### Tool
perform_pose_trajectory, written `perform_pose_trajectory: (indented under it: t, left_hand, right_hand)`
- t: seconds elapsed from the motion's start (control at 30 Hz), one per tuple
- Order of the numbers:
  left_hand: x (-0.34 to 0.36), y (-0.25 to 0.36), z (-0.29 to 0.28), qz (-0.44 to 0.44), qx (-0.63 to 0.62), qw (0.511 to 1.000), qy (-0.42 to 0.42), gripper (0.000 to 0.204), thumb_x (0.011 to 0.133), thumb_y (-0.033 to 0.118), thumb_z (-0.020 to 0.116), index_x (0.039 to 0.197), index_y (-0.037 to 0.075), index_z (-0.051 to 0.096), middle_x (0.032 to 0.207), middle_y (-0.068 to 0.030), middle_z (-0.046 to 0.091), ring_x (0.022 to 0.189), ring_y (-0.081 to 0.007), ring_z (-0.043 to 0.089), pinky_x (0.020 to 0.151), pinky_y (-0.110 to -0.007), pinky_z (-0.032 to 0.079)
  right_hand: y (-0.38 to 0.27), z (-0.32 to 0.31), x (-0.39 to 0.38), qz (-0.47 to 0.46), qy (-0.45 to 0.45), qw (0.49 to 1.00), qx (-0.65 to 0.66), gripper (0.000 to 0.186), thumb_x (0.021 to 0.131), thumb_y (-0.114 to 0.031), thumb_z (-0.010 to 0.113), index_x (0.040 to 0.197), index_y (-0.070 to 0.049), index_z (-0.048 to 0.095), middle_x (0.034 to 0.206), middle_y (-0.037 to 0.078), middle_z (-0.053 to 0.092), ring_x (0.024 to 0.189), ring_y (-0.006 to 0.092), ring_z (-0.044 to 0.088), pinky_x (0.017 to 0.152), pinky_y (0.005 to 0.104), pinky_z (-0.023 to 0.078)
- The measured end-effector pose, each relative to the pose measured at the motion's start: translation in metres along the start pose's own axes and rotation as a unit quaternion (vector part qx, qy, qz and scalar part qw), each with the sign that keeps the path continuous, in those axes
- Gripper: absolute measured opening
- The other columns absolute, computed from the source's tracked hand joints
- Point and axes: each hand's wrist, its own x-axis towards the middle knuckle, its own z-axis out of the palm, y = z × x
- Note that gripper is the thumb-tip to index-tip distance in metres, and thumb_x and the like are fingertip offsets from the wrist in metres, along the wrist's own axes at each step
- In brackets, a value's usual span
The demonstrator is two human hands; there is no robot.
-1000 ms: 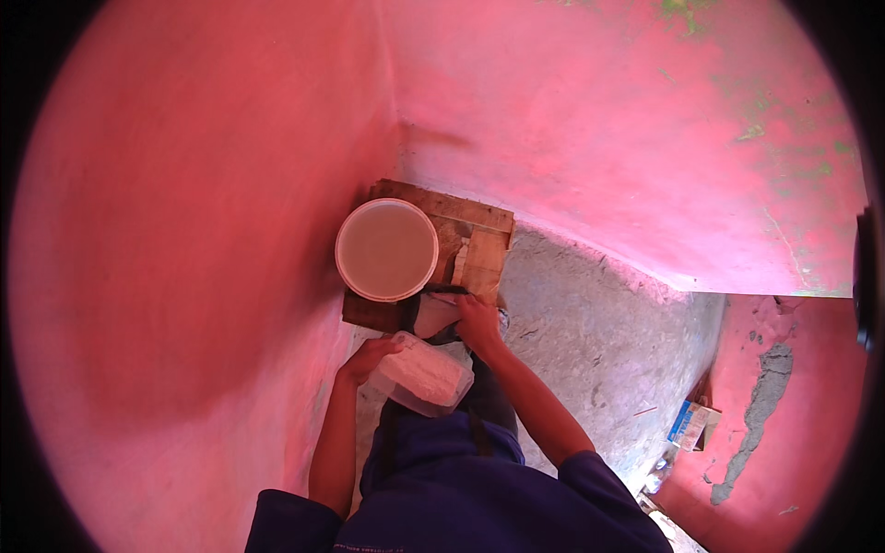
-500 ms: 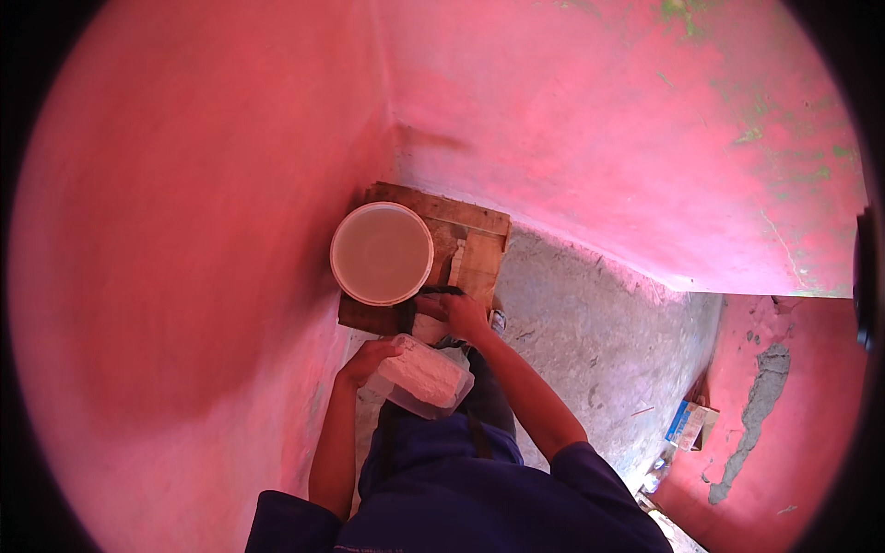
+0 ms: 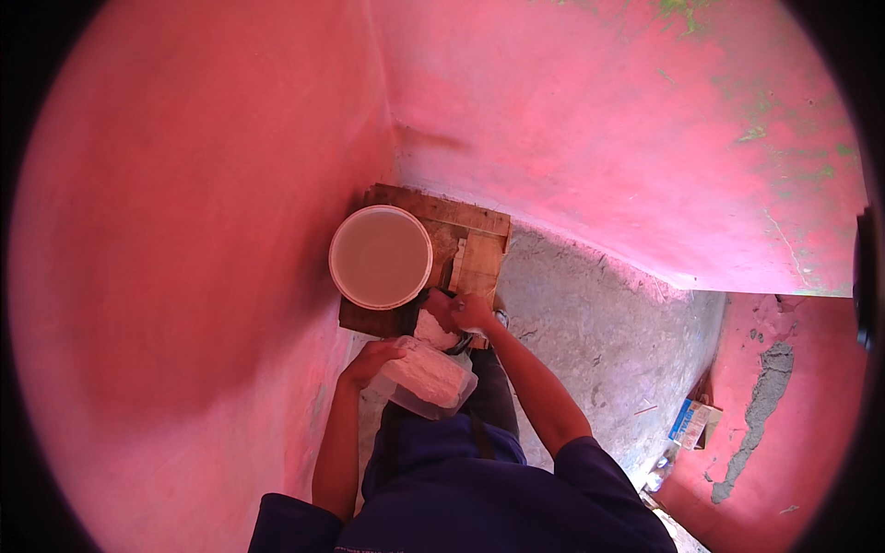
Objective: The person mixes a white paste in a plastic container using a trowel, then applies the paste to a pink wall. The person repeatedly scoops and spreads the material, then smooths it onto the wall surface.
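Note:
My left hand [image 3: 372, 362] grips the left end of a clear plastic container [image 3: 461, 398], its fingers bent over the rim. The container is tilted and holds a pale, clumpy powder [image 3: 422, 372]. Just beyond it, at the near edge of a wooden platform [image 3: 479, 263], lies more pale powder [image 3: 433, 329] with dark material around it, perhaps an opened bag. My right hand [image 3: 472, 313] is closed at the right side of this powder. What its fingers hold there is hidden. A round white bucket [image 3: 382, 210] of cloudy liquid stands on the platform, beyond my left hand.
Pink walls rise close on the left [image 3: 203, 230] and ahead [image 3: 590, 138], meeting in a corner behind the platform. Rough grey concrete floor [image 3: 581, 341] extends to the right. A small blue and white box [image 3: 690, 426] lies by the right wall, near a grey cement patch [image 3: 761, 405].
My right hand has shifted slightly right and back toward me, uncovering more of the powder by the platform. The container in my left hand has barely moved.

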Motion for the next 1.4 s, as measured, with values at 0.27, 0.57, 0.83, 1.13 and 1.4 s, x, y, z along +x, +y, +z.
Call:
perform_pose_trajectory:
  t: [0.27,0.57,0.83,1.13,1.4]
  left_hand:
    - [0.004,-0.019,-0.015,0.002,-0.022,1.000,-0.002,0.043,0.088,0.014,0.061,0.128,-0.002,0.054,0.117,-0.0079,0.061,0.105,-0.0148,0.058,0.094,-0.029,0.044]
    - [0.010,-0.011,-0.008,0.027,-0.011,0.998,-0.052,0.052,0.088,0.012,0.060,0.136,0.000,0.047,0.125,-0.0080,0.057,0.112,-0.0142,0.054,0.099,-0.028,0.040]
    - [-0.002,-0.010,-0.009,0.032,-0.006,0.999,-0.013,0.050,0.087,0.011,0.061,0.135,0.001,0.049,0.123,-0.0075,0.058,0.110,-0.0141,0.055,0.097,-0.029,0.042]
    - [-0.002,-0.015,-0.005,0.071,0.019,0.993,-0.091,0.063,0.075,0.008,0.066,0.135,0.002,0.049,0.124,-0.0076,0.058,0.113,-0.0158,0.055,0.098,-0.031,0.044]
    - [-0.018,-0.004,-0.001,0.086,0.068,0.989,-0.102,0.070,0.070,0.009,0.072,0.136,0.003,0.047,0.130,-0.0070,0.054,0.118,-0.0171,0.052,0.101,-0.033,0.042]
  right_hand:
    - [0.012,-0.012,-0.017,0.026,0.037,0.996,0.079,0.023,0.074,-0.017,0.062,0.094,-0.006,0.069,0.081,0.017,0.068,0.079,0.0286,0.067,0.072,0.0369,0.051]
    - [0.005,-0.013,-0.036,0.040,0.086,0.989,0.109,0.023,0.075,-0.017,0.064,0.096,-0.006,0.066,0.081,0.018,0.067,0.079,0.0302,0.067,0.072,0.0379,0.051]
    - [0.018,-0.006,-0.035,0.016,0.108,0.985,0.136,0.021,0.077,-0.017,0.065,0.094,-0.006,0.066,0.081,0.016,0.067,0.078,0.0271,0.067,0.073,0.0360,0.051]
    - [0.029,-0.002,-0.032,0.014,0.121,0.979,0.162,0.014,0.081,-0.011,0.062,0.089,0.000,0.064,0.073,0.006,0.062,0.067,0.0138,0.060,0.062,0.0303,0.048]
    - [0.024,-0.001,-0.035,0.059,0.106,0.960,0.252,0.008,0.081,-0.009,0.061,0.077,-0.003,0.058,0.064,0.001,0.055,0.055,0.0104,0.053,0.050,0.0272,0.043]
